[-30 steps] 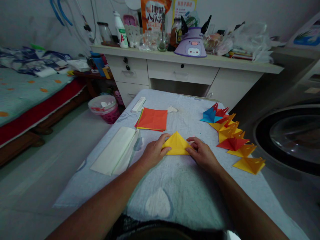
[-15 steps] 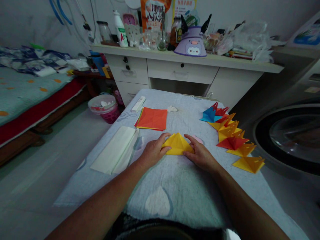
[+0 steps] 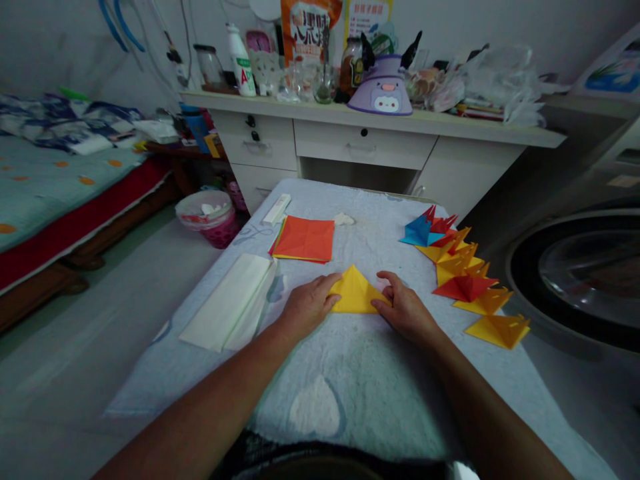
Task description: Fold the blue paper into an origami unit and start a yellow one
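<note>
A yellow sheet of origami paper [image 3: 354, 293], folded into a triangle with its peak pointing away from me, lies on the cloth-covered table [image 3: 380, 360]. My left hand [image 3: 311, 303] grips the triangle's left corner, thumb on top at the lower edge. At the right corner, my right hand [image 3: 406, 308] has its thumb pressed on the paper, with the index finger lifted and bent above it. Part of each corner is hidden by the fingers. Beyond my left hand is a stack of square paper [image 3: 306, 239] with an orange-red sheet uppermost.
Several folded paper cranes [image 3: 465, 287] in yellow, red and blue line the table's right side. A pale folded sheet [image 3: 225, 303] and a small white box [image 3: 277, 210] lie at the left. Behind stands a cluttered white cabinet [image 3: 365, 140]; a washing machine [image 3: 580, 267] is at the right.
The folded sheet now lies flatter and wider on the table. My right hand has shifted slightly right, its index finger lifting off the paper.
</note>
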Demonstrator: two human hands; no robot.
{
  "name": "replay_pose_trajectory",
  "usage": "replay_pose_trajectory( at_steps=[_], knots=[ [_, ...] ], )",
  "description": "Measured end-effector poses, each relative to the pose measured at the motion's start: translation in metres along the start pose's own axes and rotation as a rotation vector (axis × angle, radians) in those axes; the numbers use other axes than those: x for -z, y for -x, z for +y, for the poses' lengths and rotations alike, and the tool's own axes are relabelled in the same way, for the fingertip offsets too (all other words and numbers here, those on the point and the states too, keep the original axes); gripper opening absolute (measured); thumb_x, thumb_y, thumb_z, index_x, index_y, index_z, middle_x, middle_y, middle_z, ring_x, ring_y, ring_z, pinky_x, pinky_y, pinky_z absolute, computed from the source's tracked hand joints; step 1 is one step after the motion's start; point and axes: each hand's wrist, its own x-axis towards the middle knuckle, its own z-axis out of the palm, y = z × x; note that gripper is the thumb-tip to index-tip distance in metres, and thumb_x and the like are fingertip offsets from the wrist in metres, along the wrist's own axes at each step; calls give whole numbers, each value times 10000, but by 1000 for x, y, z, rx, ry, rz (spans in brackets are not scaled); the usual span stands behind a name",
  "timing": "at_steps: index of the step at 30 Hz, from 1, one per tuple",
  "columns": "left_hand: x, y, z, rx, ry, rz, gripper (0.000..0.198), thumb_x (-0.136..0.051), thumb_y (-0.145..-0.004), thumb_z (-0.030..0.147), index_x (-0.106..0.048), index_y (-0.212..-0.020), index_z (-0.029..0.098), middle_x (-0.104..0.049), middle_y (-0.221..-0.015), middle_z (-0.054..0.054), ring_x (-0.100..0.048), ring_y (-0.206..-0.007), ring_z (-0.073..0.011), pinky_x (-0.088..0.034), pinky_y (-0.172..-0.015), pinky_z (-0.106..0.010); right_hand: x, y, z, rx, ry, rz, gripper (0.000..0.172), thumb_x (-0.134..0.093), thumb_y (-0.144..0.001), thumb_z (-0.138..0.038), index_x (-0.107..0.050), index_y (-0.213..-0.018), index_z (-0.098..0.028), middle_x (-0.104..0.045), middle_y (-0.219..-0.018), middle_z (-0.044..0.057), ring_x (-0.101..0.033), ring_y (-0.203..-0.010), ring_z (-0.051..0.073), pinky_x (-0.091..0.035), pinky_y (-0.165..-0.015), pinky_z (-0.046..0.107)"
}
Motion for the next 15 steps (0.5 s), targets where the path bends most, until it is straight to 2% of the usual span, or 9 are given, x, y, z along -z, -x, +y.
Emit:
replay_pose_trajectory(
  at_steps=[5,8,15],
  knots=[
    [-1,1,3,5,-129,-46,260,-497,-935,260,-591,-1177,264,-615,-1014,-18,-641,-860,-159,-486,-732,-247,-2,0,-1,53,43,37,375,-580,-807,-261,-526,-1175,-207,-620,-753,-6,-577,-646,159,-394,-599,254],
    [-1,1,4,-4,-146,-52,213,-480,-942,261,-622,-1100,266,-586,-969,-3,-621,-834,-144,-469,-714,-236,-2,0,1,95,70,19,264,-558,-838,-271,-600,-1090,-205,-657,-786,18,-597,-666,165,-416,-625,268],
    [1,1,8,-13,-130,-50,199,-490,-945,303,-641,-1066,260,-569,-962,-9,-603,-834,-150,-465,-730,-253,-3,-2,5,170,64,-29,281,-519,-864,-262,-667,-1081,-163,-722,-1047,99,-670,-895,220,-494,-815,339]
  ],
)
